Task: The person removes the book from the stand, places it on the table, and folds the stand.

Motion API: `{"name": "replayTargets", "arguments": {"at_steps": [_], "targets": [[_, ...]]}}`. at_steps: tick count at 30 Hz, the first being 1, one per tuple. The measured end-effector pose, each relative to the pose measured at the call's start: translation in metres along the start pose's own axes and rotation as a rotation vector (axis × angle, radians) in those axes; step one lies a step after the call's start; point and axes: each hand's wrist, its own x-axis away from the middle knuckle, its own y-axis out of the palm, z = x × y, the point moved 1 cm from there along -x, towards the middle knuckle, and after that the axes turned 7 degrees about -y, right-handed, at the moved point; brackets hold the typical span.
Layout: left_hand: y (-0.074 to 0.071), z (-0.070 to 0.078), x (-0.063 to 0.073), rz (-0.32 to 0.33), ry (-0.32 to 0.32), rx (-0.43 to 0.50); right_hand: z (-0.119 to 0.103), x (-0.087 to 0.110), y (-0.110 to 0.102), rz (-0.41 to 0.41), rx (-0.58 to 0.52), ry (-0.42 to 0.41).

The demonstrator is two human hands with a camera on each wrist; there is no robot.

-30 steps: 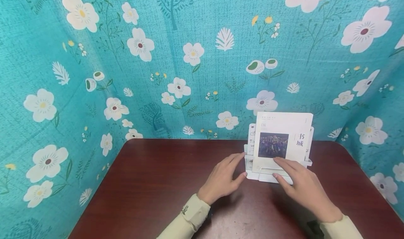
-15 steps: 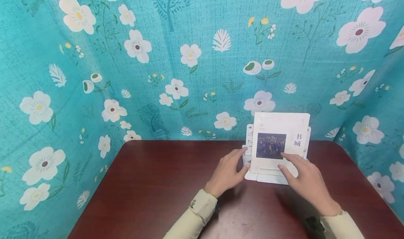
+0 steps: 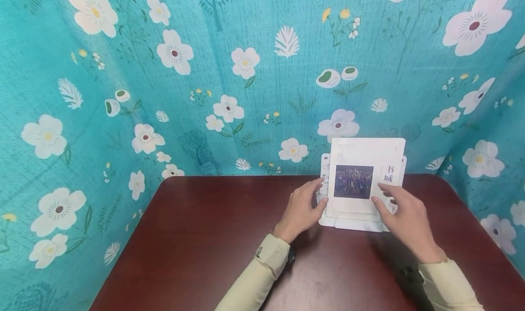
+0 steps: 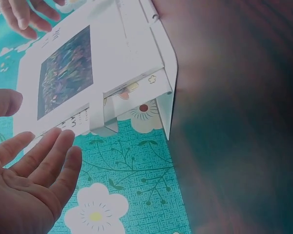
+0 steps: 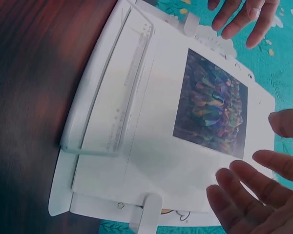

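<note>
A white book with a dark square picture on its cover leans upright on a white book stand at the table's back right. The stand's front wire bar crosses the lower cover, and small side arms flank the book. My left hand, fingers relaxed and slightly bent, is at the left edge of book and stand. Over the cover's lower right is my right hand, thumb and fingers spread. Both wrist views show the palms empty, facing the book from either side.
The dark red-brown table has rounded back corners. A teal flowered cloth hangs behind it and along both sides. The stand's printed back panel shows past the book's left edge.
My right hand has moved from the front wire bar up and right across the cover. My left hand has shifted up and right along the stand's left side. The book stays on the stand.
</note>
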Motion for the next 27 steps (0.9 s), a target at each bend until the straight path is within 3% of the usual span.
{"name": "replayTargets", "arguments": {"at_steps": [7, 13, 22, 27], "targets": [[0.002, 0.003, -0.013, 0.037, -0.038, 0.019, 0.014, -0.009, -0.004, 0.049, 0.004, 0.073], [0.011, 0.005, -0.018, 0.062, -0.076, 0.024, 0.026, -0.010, -0.003, 0.029, 0.006, 0.185], [0.017, 0.010, -0.026, 0.049, -0.129, 0.028, 0.039, -0.015, 0.002, 0.017, -0.050, 0.293], [0.020, 0.011, -0.027, 0.059, -0.153, 0.057, 0.044, -0.017, 0.002, 0.030, -0.101, 0.401]]}}
